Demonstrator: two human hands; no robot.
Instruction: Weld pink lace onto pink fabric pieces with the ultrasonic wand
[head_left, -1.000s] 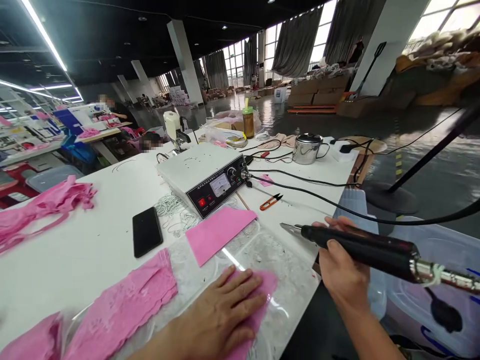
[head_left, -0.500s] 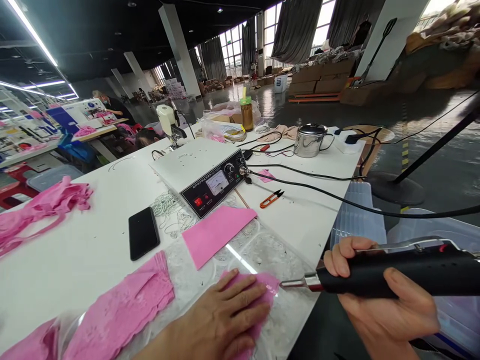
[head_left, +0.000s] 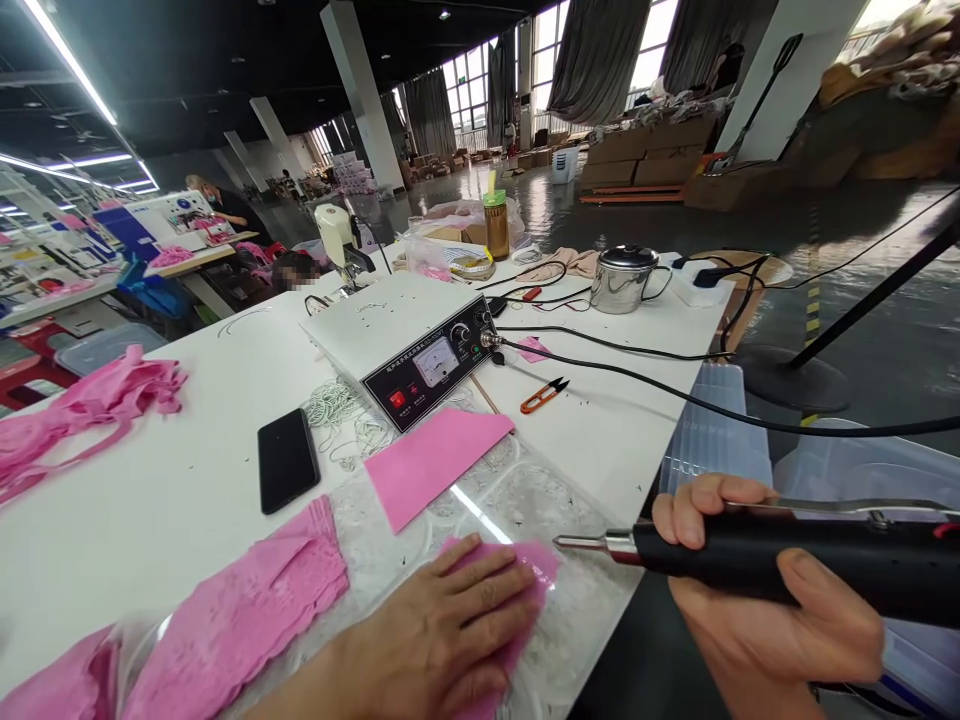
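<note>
My left hand point(head_left: 442, 620) lies flat, fingers stretched, over a piece of pink fabric point(head_left: 544, 567) on a clear plastic sheet point(head_left: 532, 495). Most of that fabric is hidden under the palm. In my right hand point(head_left: 780, 600) is a black handheld ultrasonic welding tool point(head_left: 795, 555) with a metal tip. The tip points left, just above the fabric's upper right corner, and seems slightly apart from it. A flat pink piece point(head_left: 439, 468) sits farther up the sheet. To the left lies folded pink lace fabric point(head_left: 247, 610).
A control box point(head_left: 427, 360) with dial and cable stands behind the sheet. Around it are a black phone point(head_left: 288, 460), orange thread snips point(head_left: 545, 395), tangled thread point(head_left: 337, 405), a steel mug point(head_left: 626, 278) and a bottle point(head_left: 496, 225). Plastic bins point(head_left: 705, 425) stand beyond the table's right edge.
The tool's tip has lifted off the fabric's corner and moved slightly up and left. My left hand stays flat on the fabric.
</note>
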